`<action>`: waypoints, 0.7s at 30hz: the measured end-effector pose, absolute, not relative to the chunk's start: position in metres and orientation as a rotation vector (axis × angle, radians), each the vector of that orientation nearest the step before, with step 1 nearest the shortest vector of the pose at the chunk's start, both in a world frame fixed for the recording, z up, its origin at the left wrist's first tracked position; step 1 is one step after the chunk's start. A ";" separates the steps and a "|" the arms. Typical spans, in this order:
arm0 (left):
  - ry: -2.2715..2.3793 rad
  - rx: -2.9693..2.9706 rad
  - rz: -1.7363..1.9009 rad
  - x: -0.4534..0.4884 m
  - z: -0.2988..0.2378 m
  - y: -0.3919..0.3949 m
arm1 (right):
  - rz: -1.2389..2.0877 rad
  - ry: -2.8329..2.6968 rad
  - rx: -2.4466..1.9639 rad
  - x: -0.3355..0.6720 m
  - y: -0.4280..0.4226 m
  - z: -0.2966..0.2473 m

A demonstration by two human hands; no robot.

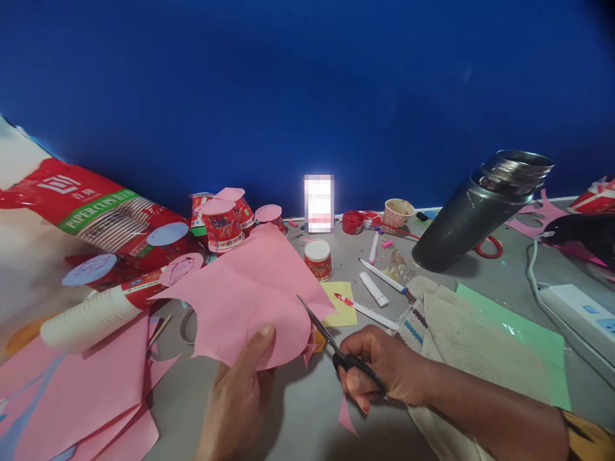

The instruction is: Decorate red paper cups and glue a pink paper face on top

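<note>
My left hand (245, 378) pinches the lower edge of a large pink paper sheet (240, 288), thumb on top and fingers beneath. Its outline has scalloped cut-outs at the lower left, and the lower right edge is rounded. In my right hand (369, 368) is a pair of scissors (353, 367) with black handles. One blade lies over the sheet near its right side; the other blade is mostly hidden by the paper. A small pink scrap (346, 419) hangs below my right hand. Just behind the sheet stands a small red paper cup (318, 259), upside down.
Red cups with paper discs (223, 224) and a paper-cup bag (106, 205) stand at left, above stacked pink paper (91, 397). Markers (384, 275), a dark flask (475, 211), a cloth (461, 339), green paper (519, 346) and a power strip (581, 314) lie at right.
</note>
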State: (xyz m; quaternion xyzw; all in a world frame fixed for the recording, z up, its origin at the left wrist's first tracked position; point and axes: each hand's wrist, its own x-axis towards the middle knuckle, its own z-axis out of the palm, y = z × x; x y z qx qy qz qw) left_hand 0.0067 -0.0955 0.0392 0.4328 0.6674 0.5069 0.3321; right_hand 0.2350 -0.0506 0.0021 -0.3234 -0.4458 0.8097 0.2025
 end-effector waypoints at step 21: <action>1.741 1.088 1.339 0.013 0.060 -0.091 | 2.247 -1.286 -0.910 0.236 -0.049 0.008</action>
